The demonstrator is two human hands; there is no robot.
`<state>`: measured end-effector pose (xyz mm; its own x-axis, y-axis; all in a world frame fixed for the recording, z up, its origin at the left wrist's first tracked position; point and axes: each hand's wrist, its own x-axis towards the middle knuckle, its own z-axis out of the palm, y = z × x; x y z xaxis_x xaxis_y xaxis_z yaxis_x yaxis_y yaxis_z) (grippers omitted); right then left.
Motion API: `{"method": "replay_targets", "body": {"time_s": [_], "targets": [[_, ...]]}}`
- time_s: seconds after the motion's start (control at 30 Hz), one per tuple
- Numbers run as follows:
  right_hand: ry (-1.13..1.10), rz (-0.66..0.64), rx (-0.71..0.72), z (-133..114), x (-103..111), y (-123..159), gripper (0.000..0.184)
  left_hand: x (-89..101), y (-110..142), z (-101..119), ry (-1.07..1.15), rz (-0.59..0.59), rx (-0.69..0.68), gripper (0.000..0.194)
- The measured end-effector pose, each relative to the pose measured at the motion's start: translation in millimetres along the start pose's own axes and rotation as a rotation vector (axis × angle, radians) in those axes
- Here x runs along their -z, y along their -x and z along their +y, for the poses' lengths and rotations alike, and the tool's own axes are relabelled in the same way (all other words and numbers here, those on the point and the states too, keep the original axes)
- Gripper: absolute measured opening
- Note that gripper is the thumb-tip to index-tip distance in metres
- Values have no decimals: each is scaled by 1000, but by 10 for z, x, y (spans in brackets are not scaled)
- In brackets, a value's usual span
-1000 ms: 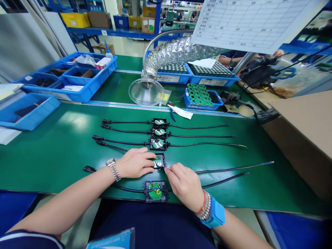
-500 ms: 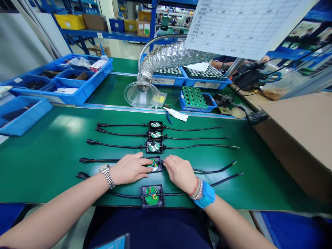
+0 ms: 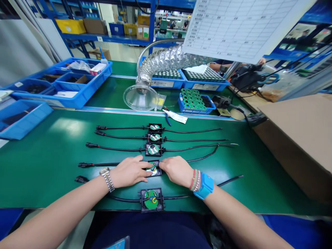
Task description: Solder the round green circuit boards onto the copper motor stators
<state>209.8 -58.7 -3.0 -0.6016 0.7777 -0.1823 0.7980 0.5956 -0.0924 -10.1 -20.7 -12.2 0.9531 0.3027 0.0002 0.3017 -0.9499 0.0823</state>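
Lays the left hand (image 3: 131,171), fingers loosely spread, on the open black case (image 3: 159,169) and its circuit board (image 3: 155,169), and pinches the black cable (image 3: 199,159) in a narrow grip of the right hand (image 3: 177,171) at the case's right end. Has it flat on the green worktop (image 3: 52,173), between three similar cases (image 3: 148,138) and one nearer case (image 3: 160,204).

Glossy green tabletop (image 3: 52,183), crinkled metallic duct (image 3: 166,60), matt cardboard (image 3: 306,124)

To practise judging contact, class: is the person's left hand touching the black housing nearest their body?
Apart. The head view shows a strip of green tabletop between the left hand and that black housing.
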Motion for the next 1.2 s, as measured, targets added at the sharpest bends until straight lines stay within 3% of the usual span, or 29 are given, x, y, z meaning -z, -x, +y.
{"method": "replay_targets", "body": {"time_s": [0.23,0.37,0.47,0.57,0.87,1.2], "targets": [[36,101,-58,-187,-164,172,15,38,78,116,-5,-5,-21,29],[-68,306,-88,-190,-194,290,20,27,92,130,-2,28,-7,28],[-114,413,8,-193,-190,351,27,29,101,152,-4,34,4,28],[-110,376,93,-206,-214,342,29,45,104,181,-21,30,24,27],[-79,251,133,-236,-257,198,33,47,85,178,-18,-4,33,25],[-35,339,166,-275,-348,172,29,30,91,183,18,15,67,23]]}}
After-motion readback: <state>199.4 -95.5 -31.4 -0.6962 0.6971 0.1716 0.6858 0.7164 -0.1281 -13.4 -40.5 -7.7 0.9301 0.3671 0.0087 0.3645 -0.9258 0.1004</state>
